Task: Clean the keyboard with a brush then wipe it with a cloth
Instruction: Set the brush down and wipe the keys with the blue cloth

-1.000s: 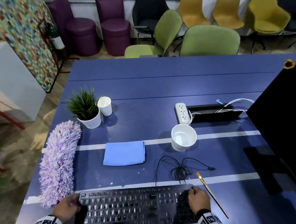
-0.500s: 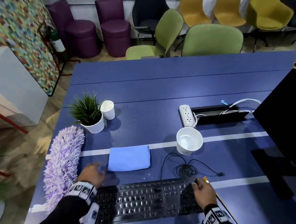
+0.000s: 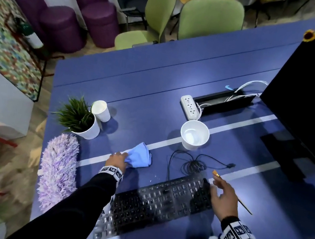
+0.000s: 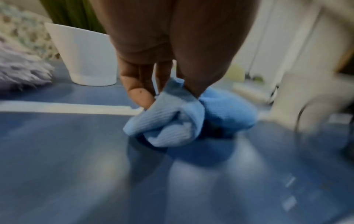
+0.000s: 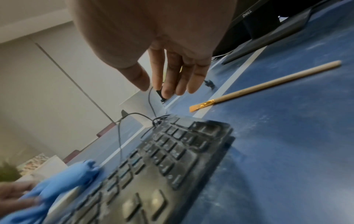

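Note:
A dusty black keyboard (image 3: 157, 201) (image 5: 153, 166) lies slanted near the table's front edge. My left hand (image 3: 117, 161) (image 4: 153, 91) pinches a bunched light blue cloth (image 3: 140, 157) (image 4: 172, 118) (image 5: 63, 177), lifting it just off the table beyond the keyboard's left part. My right hand (image 3: 221, 194) (image 5: 168, 81) hovers above the keyboard's right end, fingers straight and spread, holding nothing. The thin wooden brush (image 3: 241, 203) (image 5: 268, 87) with orange bristles lies on the table just right of that hand.
A purple fluffy duster (image 3: 58, 168) lies at the left edge. A potted plant (image 3: 80, 119), a paper cup (image 3: 101, 111) and a white bowl (image 3: 194, 135) stand beyond. The keyboard's coiled cable (image 3: 192, 164), a power strip (image 3: 190, 105) and a black monitor (image 3: 311, 103) sit right.
My left hand left the keyboard's left end, reached forward and gathered the flat cloth into a bunch. My right hand lifted off the keyboard's right end. The keyboard has shifted slightly.

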`<move>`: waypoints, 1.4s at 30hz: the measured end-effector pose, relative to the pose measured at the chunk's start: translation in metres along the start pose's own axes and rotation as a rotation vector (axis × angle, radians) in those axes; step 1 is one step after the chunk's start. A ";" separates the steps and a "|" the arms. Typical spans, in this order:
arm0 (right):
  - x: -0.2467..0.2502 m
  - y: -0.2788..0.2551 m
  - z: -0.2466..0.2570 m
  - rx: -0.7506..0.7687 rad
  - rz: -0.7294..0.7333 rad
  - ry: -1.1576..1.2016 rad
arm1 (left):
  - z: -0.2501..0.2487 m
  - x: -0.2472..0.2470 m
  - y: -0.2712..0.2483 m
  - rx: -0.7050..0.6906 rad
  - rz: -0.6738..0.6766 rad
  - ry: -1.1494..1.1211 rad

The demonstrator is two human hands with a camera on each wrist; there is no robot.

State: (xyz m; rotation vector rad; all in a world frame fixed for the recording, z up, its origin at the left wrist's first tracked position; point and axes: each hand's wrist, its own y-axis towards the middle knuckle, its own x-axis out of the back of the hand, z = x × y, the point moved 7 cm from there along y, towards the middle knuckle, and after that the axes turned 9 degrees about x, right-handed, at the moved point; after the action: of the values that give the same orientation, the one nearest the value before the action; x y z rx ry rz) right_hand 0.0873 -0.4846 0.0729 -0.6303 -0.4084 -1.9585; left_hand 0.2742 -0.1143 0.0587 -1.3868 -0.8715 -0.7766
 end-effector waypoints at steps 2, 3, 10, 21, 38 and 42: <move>-0.001 -0.001 0.008 -0.013 -0.012 0.044 | -0.001 0.015 -0.007 0.027 -0.032 -0.184; -0.004 -0.003 0.015 -0.026 0.000 0.074 | -0.006 0.024 -0.016 -0.003 -0.061 -0.312; -0.081 -0.029 0.078 -0.240 0.426 0.519 | -0.109 0.015 -0.140 -0.560 0.000 -0.666; -0.044 -0.025 0.078 0.213 0.355 -0.665 | 0.020 -0.091 -0.174 -0.242 0.159 0.029; -0.134 -0.066 0.023 0.332 0.795 -0.773 | -0.006 -0.105 -0.166 -0.191 0.275 0.101; -0.149 -0.101 0.003 0.536 0.969 -0.846 | -0.006 -0.105 -0.165 -0.197 0.269 0.144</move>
State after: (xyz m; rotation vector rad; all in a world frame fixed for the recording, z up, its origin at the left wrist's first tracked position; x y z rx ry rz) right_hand 0.0527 -0.3310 -0.0135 -1.0244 -0.8932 -0.5588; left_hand 0.0802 -0.1321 0.0477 -1.5618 -0.4932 -0.7575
